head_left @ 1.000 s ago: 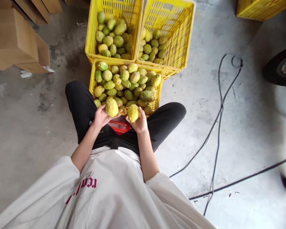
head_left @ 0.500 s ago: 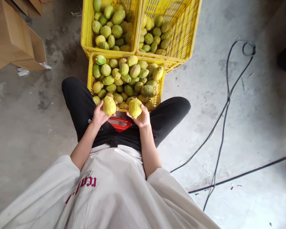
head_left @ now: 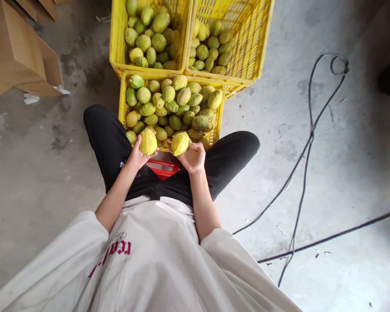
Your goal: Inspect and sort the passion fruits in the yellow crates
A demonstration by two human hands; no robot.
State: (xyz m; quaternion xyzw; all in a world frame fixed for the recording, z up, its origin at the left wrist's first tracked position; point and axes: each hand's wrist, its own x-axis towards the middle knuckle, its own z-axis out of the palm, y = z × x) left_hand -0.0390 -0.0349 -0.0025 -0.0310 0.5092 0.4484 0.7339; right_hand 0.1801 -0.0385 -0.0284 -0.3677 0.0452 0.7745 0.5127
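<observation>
1. The left hand [head_left: 135, 158] is partly curled around a lumpy yellow fruit [head_left: 148, 141]. Its fingers go behind and under the fruit.
2. The right hand [head_left: 194, 157] is half open, with the palm up. It holds another yellow fruit [head_left: 180, 144] on its fingers, and the pointy end of this fruit tips down toward the person.
3. The two fruits are near each other with a small gap between them. Both are up over the near edge of the front yellow crate [head_left: 218, 123].
4. The front crate has lots of green and yellow fruits [head_left: 183, 96] in it. It sits between the person's knees, in black pants [head_left: 107, 134].
5. Part of a red plastic thing [head_left: 164, 173] with a long slot shows between the legs.
6. The person has on a big white shirt [head_left: 162, 255] with dark red letters.
7. Behind the front crate are a back left crate [head_left: 119, 39] and a back right crate [head_left: 253, 47], side by side. Both have fruits in them.
8. A brown cardboard box [head_left: 26, 47] is off to the left.
9. A black cord [head_left: 310, 138] lies twisted on the gray floor [head_left: 331, 182] to the right.
</observation>
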